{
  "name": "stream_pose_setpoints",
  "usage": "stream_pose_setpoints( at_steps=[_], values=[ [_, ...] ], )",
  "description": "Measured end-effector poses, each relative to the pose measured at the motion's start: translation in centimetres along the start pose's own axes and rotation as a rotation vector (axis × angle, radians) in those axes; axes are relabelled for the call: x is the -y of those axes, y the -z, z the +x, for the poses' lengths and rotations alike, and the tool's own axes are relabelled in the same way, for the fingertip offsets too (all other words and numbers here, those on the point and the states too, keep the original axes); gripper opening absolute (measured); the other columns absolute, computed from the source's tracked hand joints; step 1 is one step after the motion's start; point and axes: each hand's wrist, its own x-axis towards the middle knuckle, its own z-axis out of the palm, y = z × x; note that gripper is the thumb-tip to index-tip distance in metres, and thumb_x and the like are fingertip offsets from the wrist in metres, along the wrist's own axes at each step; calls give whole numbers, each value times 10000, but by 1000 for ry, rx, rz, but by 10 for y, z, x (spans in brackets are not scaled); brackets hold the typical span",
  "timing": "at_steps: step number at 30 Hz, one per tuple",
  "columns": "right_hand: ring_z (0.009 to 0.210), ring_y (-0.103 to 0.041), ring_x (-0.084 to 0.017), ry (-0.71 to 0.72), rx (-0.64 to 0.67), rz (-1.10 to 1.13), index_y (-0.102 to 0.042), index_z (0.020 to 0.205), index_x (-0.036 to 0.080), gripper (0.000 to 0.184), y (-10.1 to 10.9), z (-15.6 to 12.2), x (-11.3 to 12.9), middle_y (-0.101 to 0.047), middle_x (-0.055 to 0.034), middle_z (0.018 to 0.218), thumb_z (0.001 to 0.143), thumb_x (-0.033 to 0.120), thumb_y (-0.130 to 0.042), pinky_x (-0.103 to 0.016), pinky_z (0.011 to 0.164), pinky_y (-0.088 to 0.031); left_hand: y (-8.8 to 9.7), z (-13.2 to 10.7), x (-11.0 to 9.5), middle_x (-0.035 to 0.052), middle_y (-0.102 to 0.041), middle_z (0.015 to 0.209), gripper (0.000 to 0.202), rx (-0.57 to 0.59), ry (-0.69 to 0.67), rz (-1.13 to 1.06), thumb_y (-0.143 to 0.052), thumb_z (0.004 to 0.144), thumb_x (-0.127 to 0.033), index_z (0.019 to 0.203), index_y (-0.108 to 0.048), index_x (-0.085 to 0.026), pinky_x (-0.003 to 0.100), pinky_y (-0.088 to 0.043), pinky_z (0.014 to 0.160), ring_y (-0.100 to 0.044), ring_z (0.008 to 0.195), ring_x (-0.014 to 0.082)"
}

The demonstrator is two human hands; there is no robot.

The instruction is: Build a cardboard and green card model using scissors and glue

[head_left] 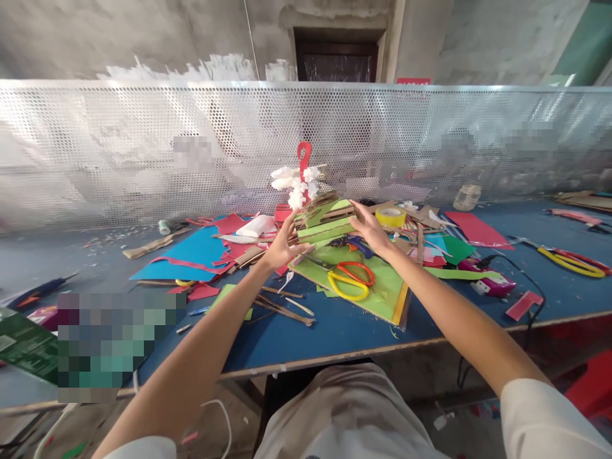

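Between my two hands is a layered cardboard craft piece faced with light green paper point(327, 227), tilted above the pile. My left hand point(285, 244) grips its left side, thumb pointing along the lower edge. On its right side, my right hand point(369, 227) has fingers pressed against the edge. White flower-like pieces point(297, 191) and a curled red strip point(304, 156) stand just behind and above it. Below lies a green sheet point(377, 299) bearing scissors with yellow and orange handles point(349, 284). A dark blue-handled tool point(358, 247) lies partly hidden under the craft piece.
Blue card point(179, 252) and red paper scraps lie to the left. Yellow tape point(391, 217), a magenta box point(492, 282) with a black cord, pliers point(574, 260) and a jar point(466, 197) are rightward. A perforated metal screen point(143, 153) closes the table's back.
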Motion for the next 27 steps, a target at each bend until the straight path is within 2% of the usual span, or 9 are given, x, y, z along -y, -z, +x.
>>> stream_pose_setpoints(
  at_steps=[2,4,6,10,14,17,21,24,27],
  values=[
    [1544,-433,-310,77,2,-75,-464,1595,337,889,0,1,-1,-452,-51,1684,818,571,-824,-531,1271,-376,-3,1,-3,152,-398,1678,1066,-17,6,-2,-866,786,-508,1658,-265,-384,635,-529,1121,-394,1551,421],
    [1536,-446,-306,114,-18,-110,-454,1599,311,962,0,4,-3,-465,-81,1672,767,557,-871,-513,1289,-350,-5,3,-6,156,-458,1623,983,-49,1,-2,-868,781,-509,1603,-351,-354,615,-544,1107,-467,1500,402],
    [1488,-505,-316,98,-64,-90,-429,1606,287,1004,-1,7,-7,-508,-115,1633,752,576,-870,-524,1268,-385,-6,5,-8,155,-495,1581,926,-96,-7,5,-867,775,-525,1545,-393,-327,605,-540,1109,-533,1439,386],
    [1383,-600,-330,-16,-157,-26,-386,1616,278,1041,-8,10,-13,-583,-144,1534,750,628,-845,-558,1193,-486,-11,11,-13,167,-510,1539,861,-244,8,36,-807,822,-596,1497,-355,-311,583,-560,1071,-614,1335,355],
    [1278,-679,-311,-178,61,116,-278,1670,362,1041,-27,0,-8,-636,-112,1475,813,633,-803,-572,1068,-602,-28,13,-20,177,-501,1524,843,-335,-60,134,-781,848,-620,1484,-345,-280,563,-494,1157,-603,1341,329],
    [1277,-686,-295,-175,113,183,-182,1688,445,1043,-42,-8,-1,-595,-67,1548,850,619,-779,-571,1029,-628,-43,11,-26,203,-472,1552,957,-298,-84,131,-822,805,-632,1521,-303,-264,582,-481,1166,-590,1361,349],
    [1332,-657,-293,-104,8,186,-236,1674,472,962,-44,-11,5,-531,-17,1620,878,614,-757,-558,1042,-621,-46,3,-34,202,-391,1646,1079,-47,-37,49,-859,765,-632,1604,-270,-295,623,-455,1181,-505,1460,419],
    [1339,-654,-291,-115,-21,223,-322,1646,478,860,-35,-9,7,-526,6,1626,901,595,-736,-568,1074,-598,-37,1,-37,166,-481,1597,815,48,-30,16,-666,933,-652,1598,-353,-301,608,-454,1184,-515,1458,394],
    [1356,-640,-282,-119,-15,242,-375,1616,503,766,-29,-7,7,-518,35,1631,927,600,-695,-574,1074,-593,-28,5,-32,147,-648,1376,632,-22,-23,19,-516,1019,-644,1518,-449,-262,581,-508,1123,-632,1312,327]
  ],
)
